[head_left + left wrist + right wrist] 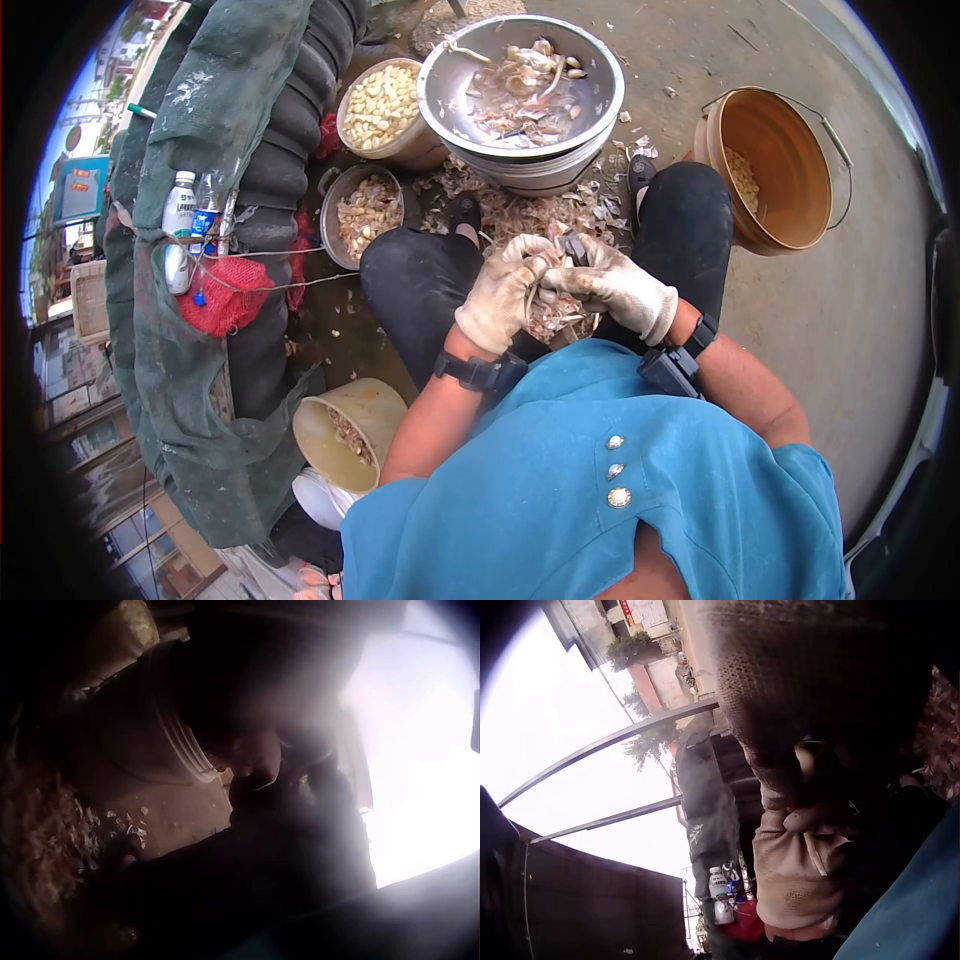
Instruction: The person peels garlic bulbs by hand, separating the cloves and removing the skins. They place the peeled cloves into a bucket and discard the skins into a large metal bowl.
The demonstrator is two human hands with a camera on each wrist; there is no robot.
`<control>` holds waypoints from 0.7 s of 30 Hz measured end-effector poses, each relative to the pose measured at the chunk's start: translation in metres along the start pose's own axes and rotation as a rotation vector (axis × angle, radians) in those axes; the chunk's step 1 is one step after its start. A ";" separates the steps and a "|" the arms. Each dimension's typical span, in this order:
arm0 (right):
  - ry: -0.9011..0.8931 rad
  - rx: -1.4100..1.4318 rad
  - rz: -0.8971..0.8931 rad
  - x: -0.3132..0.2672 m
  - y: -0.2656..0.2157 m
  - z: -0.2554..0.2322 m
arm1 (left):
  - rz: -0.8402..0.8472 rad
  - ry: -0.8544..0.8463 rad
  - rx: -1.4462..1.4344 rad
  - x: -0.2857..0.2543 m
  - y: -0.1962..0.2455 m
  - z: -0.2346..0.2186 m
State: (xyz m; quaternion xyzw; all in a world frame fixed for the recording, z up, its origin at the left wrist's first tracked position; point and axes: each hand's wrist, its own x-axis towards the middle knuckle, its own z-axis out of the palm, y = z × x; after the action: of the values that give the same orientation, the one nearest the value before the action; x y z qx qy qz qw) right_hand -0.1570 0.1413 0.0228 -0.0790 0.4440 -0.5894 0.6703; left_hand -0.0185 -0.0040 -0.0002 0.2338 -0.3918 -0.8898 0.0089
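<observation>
Both hands wear off-white knitted gloves and meet between the knees in the head view. My left hand (503,297) curls its fingers round a pale piece of garlic (547,259), largely covered by the glove. The right hand (622,292) grips a small dark grey tool (573,249) against the garlic, fingertips close to the left hand's. I cannot tell the tool's kind. Papery garlic skins and stalks (556,316) lie just below the hands. In the right wrist view the left glove (799,879) is below the right glove (761,682). The left wrist view is mostly dark.
Ahead, a metal basin (437,95) of garlic and skins rests on a bucket. Left of it stand a tub of peeled cloves (380,105) and a pot (332,222). An orange-brown bucket (800,190) stands right, a cream bucket (385,405) near left. Skins (540,225) litter the ground.
</observation>
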 end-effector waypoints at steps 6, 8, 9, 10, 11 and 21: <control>-0.038 0.027 -0.034 -0.012 -0.016 0.014 | -0.004 -0.003 -0.107 0.002 -0.004 -0.009; -0.042 -0.011 -0.066 -0.011 -0.017 0.011 | 0.009 -0.027 -0.177 0.002 -0.004 -0.010; -0.045 -0.047 -0.099 -0.010 -0.017 0.010 | 0.007 -0.010 -0.172 0.002 -0.005 -0.009; -0.045 -0.047 -0.099 -0.009 -0.013 0.008 | 0.007 0.006 -0.167 0.002 -0.005 -0.009; -0.011 -0.043 -0.122 -0.005 -0.006 0.004 | 0.007 0.006 -0.167 0.002 -0.004 -0.008; -0.033 0.146 -0.101 0.000 0.001 -0.016 | -0.029 0.158 -0.230 -0.001 0.003 -0.006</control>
State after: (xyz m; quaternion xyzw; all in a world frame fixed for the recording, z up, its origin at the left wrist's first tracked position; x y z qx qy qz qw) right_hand -0.1673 0.1477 0.0129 -0.0616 0.3842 -0.6518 0.6509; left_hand -0.0160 -0.0098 -0.0010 0.3061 -0.2819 -0.9077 0.0534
